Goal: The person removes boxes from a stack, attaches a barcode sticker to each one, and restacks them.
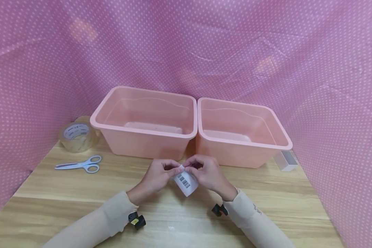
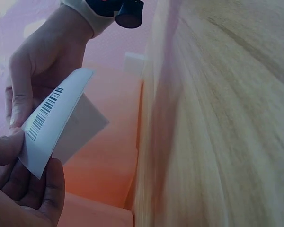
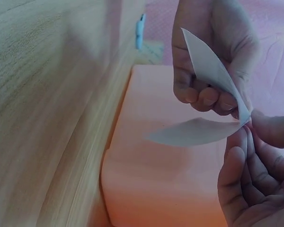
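A white barcode label [image 1: 186, 182] hangs between my two hands at the middle of the table, low in front of the bins. My left hand [image 1: 159, 175] pinches its top corner between thumb and forefinger. Right beside it, my right hand [image 1: 206, 172] pinches the same corner, so the fingertips nearly meet. From the left wrist, the label [image 2: 49, 111] shows its printed face, with a second white leaf [image 2: 83, 130] behind. Seen from the right wrist, two leaves of the label [image 3: 199, 132] spread apart from the pinched corner. I cannot tell which hand holds which leaf.
Two pink bins [image 1: 144, 143] [image 1: 235, 155] stand side by side behind my hands. Light blue scissors [image 1: 80, 164] lie on the left, in front of a roll of clear tape [image 1: 77, 137]. A small white box [image 1: 286, 161] sits beside the right bin.
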Demonstrator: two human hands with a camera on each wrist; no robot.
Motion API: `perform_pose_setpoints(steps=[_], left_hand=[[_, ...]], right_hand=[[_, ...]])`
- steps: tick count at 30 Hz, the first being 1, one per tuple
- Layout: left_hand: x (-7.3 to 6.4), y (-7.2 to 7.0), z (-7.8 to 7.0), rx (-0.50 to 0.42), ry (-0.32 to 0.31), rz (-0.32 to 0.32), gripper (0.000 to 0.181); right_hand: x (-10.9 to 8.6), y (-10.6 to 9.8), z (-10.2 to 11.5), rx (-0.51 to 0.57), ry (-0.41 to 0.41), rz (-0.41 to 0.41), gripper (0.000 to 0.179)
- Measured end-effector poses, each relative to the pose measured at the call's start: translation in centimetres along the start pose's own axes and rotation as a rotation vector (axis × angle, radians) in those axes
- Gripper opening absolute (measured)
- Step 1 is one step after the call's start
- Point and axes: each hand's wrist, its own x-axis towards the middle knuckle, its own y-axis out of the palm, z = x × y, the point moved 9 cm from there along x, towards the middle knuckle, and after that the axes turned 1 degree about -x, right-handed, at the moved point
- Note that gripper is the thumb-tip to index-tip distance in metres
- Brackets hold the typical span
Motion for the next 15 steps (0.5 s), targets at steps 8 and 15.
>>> perform_pose_setpoints(steps=[8, 15], left_hand=[[-0.07, -0.01, -0.10, -0.015, -0.009, 0.000, 0.009], [-0.05, 0.11, 0.02, 0.001, -0.010, 0.027, 0.010]], right_hand=[[-0.17, -0.16, -0.05, -0.035, 0.026, -0.029, 0.008], [-0.10, -0.39, -0.20, -0.082, 0.029, -0.057, 0.010]])
